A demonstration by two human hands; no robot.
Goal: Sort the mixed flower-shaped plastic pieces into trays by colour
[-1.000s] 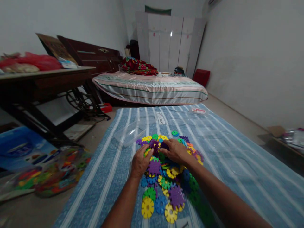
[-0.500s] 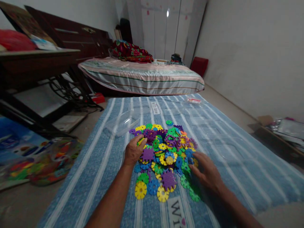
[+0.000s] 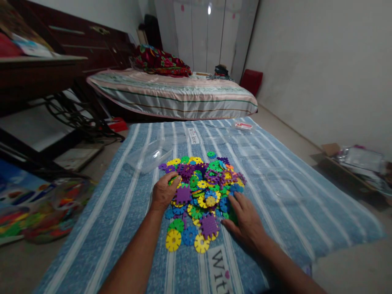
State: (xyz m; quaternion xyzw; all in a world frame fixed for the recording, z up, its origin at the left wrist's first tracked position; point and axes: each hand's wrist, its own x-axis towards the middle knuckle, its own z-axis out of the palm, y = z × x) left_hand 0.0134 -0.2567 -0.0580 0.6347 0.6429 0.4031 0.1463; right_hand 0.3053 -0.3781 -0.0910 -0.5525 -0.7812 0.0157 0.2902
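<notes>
A heap of coloured plastic gear-shaped discs [image 3: 203, 185] lies on a blue striped mat [image 3: 275, 196] on the floor. My left hand [image 3: 163, 192] rests on the heap's left edge, fingers curled over a yellow piece. My right hand [image 3: 245, 220] lies flat, fingers spread, on the heap's near right side, covering green pieces. A purple square piece [image 3: 210, 223] and yellow disc [image 3: 173, 240] sit at the near edge between my hands.
A clear plastic tub [image 3: 149, 156] lies on the mat left of the heap. A bag of toys [image 3: 45, 208] is on the floor at left. A striped mattress [image 3: 171, 98] lies beyond, with a dark table [image 3: 36, 77] at left and clutter [image 3: 358, 161] at right.
My right hand left the top of the heap, swung out to the right, then came back in to the near right side. The view tilted down. My left hand stayed put.
</notes>
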